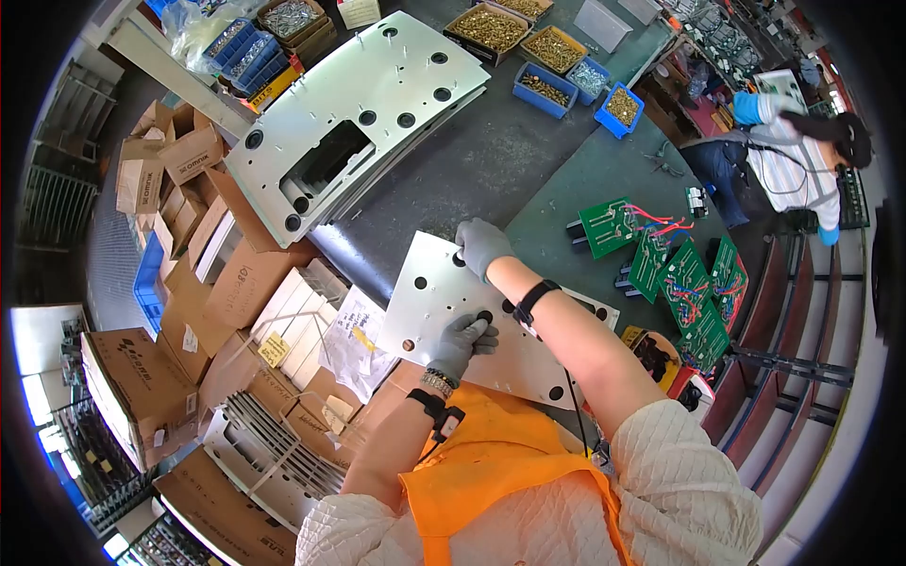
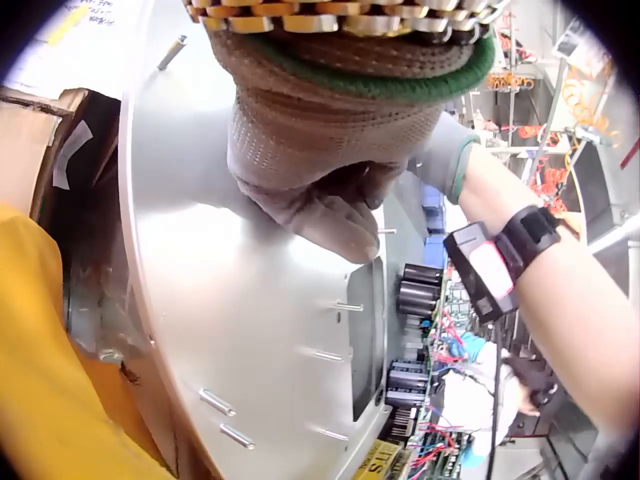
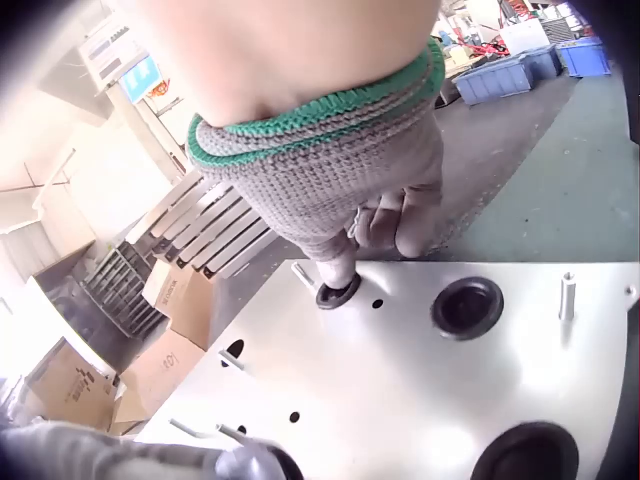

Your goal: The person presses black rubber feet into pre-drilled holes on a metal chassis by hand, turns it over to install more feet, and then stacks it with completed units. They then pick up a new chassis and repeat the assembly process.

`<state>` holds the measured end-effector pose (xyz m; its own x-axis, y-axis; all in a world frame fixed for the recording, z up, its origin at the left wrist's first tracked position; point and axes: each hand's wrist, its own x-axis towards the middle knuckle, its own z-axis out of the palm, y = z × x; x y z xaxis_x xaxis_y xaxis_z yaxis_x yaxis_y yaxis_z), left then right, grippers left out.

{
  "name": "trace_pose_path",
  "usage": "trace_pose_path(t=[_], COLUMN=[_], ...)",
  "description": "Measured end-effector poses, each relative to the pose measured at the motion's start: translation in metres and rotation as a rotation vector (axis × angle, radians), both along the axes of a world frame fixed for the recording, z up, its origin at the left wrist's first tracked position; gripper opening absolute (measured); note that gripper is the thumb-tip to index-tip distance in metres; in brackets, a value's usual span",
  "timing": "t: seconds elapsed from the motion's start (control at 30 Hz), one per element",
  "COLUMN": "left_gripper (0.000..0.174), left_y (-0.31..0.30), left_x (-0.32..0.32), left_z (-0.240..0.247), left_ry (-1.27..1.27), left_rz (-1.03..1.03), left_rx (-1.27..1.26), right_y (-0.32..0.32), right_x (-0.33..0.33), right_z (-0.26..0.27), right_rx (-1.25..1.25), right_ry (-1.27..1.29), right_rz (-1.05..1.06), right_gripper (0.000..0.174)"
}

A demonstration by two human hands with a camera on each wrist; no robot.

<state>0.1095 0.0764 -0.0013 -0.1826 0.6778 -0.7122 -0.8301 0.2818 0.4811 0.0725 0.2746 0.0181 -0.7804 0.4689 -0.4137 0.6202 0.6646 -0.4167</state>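
A white metal panel (image 1: pixel 429 311) with round holes and small studs lies on the table edge in front of me. My gloved left hand (image 1: pixel 462 341) rests on its near part, fingers curled at a black grommet (image 1: pixel 484 318); the left wrist view shows the thumb (image 2: pixel 335 225) pressed on the panel (image 2: pixel 230 300). My gloved right hand (image 1: pixel 479 243) reaches to the far edge, where its curled fingers (image 3: pixel 350 255) press another black grommet (image 3: pixel 337 293) into a hole. Two more grommets (image 3: pixel 467 305) sit in holes nearby.
A stack of larger white panels (image 1: pixel 368 113) lies farther back. Beyond them stand trays of screws (image 1: pixel 491 28) and blue bins (image 1: pixel 545 90). Green circuit boards (image 1: pixel 679 274) lie to the right, cardboard boxes (image 1: pixel 236 274) to the left. Another person (image 1: pixel 793 160) works at far right.
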Motion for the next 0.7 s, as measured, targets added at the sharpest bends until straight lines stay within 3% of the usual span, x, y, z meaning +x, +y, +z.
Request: trace_pose_path(t=[0.03,0.07,0.13,0.17,0.27,0.37,0.43,0.5,0.57,0.63,0.67,0.7], left_gripper=[0.026,0.026,0.026,0.025,0.026,0.023,0.027,0.027,0.026,0.025,0.022,0.026], left_y=[-0.002,-0.007,-0.021,-0.028,-0.04,-0.047,-0.055,-0.067,-0.079,-0.097,-0.108,-0.115], left_x=[0.0,-0.004,-0.017,-0.021,-0.03,-0.038,-0.047,-0.059,-0.071,-0.082,-0.088,-0.094], left_z=[0.0,0.0,0.002,0.005,0.006,0.016,0.018,0.021,0.024,0.001,-0.011,-0.015], left_ry=[0.029,0.031,-0.006,0.02,0.144,0.227,0.244,0.367,0.485,0.839,0.986,1.008], left_rz=[0.067,0.071,0.247,0.28,0.212,0.101,0.262,0.318,0.373,0.404,0.339,0.322], left_rx=[-0.011,-0.008,0.052,0.068,0.038,-0.078,-0.109,-0.144,-0.297,-0.372,-0.524,-0.545], right_y=[-0.008,-0.013,-0.021,-0.026,-0.047,-0.055,-0.06,-0.065,-0.068,-0.076,-0.077,-0.078], right_x=[0.008,0.016,0.033,0.043,0.053,0.04,0.024,0.01,0.002,0.001,0.002,0.003], right_z=[0.002,0.005,0.015,0.008,0.016,0.022,0.023,0.01,-0.001,-0.001,0.0,0.001], right_rx=[0.181,0.184,-0.412,-0.605,-0.733,-0.64,-0.464,-0.383,0.138,0.139,0.163,0.189], right_ry=[0.187,0.19,0.29,0.155,0.044,0.027,0.32,0.371,0.336,0.268,0.218,0.167], right_rz=[0.004,0.008,0.067,0.142,0.15,0.12,0.02,0.037,0.375,0.37,0.391,0.411], right_gripper=[0.014,0.014,0.017,0.017,0.016,0.014,0.013,0.009,0.007,0.006,0.007,0.007])
